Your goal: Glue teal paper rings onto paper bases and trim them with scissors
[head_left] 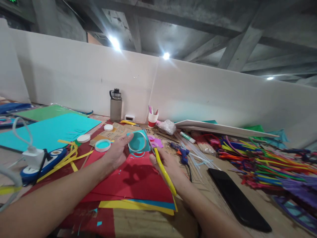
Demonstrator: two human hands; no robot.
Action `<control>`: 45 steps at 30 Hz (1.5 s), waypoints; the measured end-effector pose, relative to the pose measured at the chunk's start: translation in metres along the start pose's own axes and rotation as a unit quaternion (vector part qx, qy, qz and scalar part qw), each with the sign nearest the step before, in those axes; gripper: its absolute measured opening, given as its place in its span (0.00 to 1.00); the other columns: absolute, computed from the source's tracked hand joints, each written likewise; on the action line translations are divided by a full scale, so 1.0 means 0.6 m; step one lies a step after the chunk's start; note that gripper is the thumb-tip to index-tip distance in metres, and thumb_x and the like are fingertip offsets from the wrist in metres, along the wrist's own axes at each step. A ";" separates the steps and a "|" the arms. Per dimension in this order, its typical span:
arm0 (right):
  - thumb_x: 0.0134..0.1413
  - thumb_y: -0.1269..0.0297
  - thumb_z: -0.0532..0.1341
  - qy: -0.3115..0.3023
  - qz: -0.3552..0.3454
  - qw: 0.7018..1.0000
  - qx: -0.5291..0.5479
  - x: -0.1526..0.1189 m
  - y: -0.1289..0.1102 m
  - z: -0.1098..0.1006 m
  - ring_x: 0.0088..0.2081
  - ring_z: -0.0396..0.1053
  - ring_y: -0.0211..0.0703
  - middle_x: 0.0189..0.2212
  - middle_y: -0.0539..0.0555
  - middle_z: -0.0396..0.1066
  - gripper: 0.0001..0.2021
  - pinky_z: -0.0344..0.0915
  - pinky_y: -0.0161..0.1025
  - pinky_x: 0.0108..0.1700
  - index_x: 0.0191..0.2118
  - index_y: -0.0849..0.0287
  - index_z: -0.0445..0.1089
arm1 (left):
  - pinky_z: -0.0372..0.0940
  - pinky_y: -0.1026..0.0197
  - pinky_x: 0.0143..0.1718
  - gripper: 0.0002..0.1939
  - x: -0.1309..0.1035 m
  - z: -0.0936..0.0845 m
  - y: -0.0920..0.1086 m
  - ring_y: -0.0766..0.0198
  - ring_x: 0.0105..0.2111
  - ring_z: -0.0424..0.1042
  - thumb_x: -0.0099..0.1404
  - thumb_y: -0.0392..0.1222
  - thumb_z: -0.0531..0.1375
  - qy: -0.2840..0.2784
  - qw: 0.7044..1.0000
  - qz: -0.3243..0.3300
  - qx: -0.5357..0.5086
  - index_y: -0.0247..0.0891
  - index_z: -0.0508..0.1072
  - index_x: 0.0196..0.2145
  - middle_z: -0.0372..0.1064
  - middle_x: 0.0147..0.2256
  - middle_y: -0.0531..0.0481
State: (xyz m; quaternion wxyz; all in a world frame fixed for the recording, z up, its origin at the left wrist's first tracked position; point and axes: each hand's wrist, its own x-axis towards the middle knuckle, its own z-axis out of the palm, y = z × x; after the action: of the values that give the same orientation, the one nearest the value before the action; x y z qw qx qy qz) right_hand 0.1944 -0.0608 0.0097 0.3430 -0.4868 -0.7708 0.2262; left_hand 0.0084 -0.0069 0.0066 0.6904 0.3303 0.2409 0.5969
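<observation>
My left hand (121, 148) is closed on the edge of a small teal piece of paper (148, 145) that has a white ring (144, 136) on its face. I cannot tell whether the ring is fixed to the paper. My right hand (168, 163) grips yellow-handled scissors (164, 172), whose blades reach up along the right edge of the paper. Below the two hands lies a stack of red sheets (138, 181), with yellow and blue sheets showing under its front edge. A thin teal paper ring (138, 154) is just under the held piece.
Left of my hands are a white-rimmed round piece (102, 150), white lids (83, 138), yellow strips (74, 155) and a teal sheet (64, 127). To the right lie a blue glue gun (183, 155), a black phone (237, 198) and pipe cleaners (267, 162). A bottle (116, 107) stands behind.
</observation>
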 end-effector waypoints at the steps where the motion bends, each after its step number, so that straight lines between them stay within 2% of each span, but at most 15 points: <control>1: 0.58 0.53 0.54 -0.002 0.000 1.000 0.005 0.000 0.000 0.000 0.25 0.58 0.36 0.22 0.46 0.59 0.13 0.52 0.32 0.26 0.33 0.58 0.62 | 0.70 0.62 0.35 0.07 0.000 0.000 0.000 0.62 0.32 0.75 0.58 0.35 0.61 0.004 1.000 0.002 0.000 0.32 0.75 0.35 0.76 0.34 0.44; 17: 0.57 0.53 0.54 -0.020 0.005 0.999 0.041 -0.004 -0.011 -0.001 0.26 0.55 0.35 0.24 0.45 0.56 0.13 0.51 0.31 0.27 0.34 0.59 0.62 | 0.70 0.65 0.31 0.08 0.003 -0.003 0.005 0.66 0.27 0.73 0.55 0.38 0.64 0.000 0.999 0.037 0.018 0.31 0.75 0.32 0.76 0.32 0.47; 28: 0.55 0.53 0.56 -0.014 0.010 0.999 0.050 -0.006 -0.007 0.002 0.24 0.55 0.34 0.22 0.46 0.55 0.13 0.51 0.30 0.24 0.31 0.58 0.62 | 0.70 0.63 0.33 0.09 0.001 -0.001 0.007 0.63 0.30 0.74 0.56 0.39 0.62 0.002 0.999 0.031 0.025 0.31 0.75 0.35 0.76 0.34 0.44; 33: 0.55 0.52 0.56 -0.016 0.010 0.999 0.043 -0.006 -0.006 0.002 0.23 0.55 0.35 0.21 0.46 0.56 0.13 0.50 0.30 0.24 0.30 0.57 0.60 | 0.70 0.64 0.30 0.07 0.002 -0.001 0.005 0.65 0.26 0.73 0.56 0.38 0.62 0.013 0.999 0.028 0.016 0.31 0.75 0.33 0.76 0.32 0.46; 45: 0.56 0.53 0.55 -0.028 0.019 0.999 0.031 -0.008 -0.015 -0.004 0.23 0.56 0.35 0.21 0.45 0.58 0.13 0.50 0.31 0.24 0.31 0.57 0.60 | 0.70 0.63 0.33 0.10 0.004 -0.005 0.005 0.64 0.29 0.73 0.57 0.40 0.62 -0.007 0.999 0.031 0.039 0.30 0.75 0.35 0.76 0.34 0.44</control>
State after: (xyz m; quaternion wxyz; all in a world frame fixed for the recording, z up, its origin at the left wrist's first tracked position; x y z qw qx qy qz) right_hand 0.1924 -0.0689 0.0163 0.3314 -0.4843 -0.7635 0.2698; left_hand 0.0048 -0.0036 0.0069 0.6597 0.3684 0.2484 0.6062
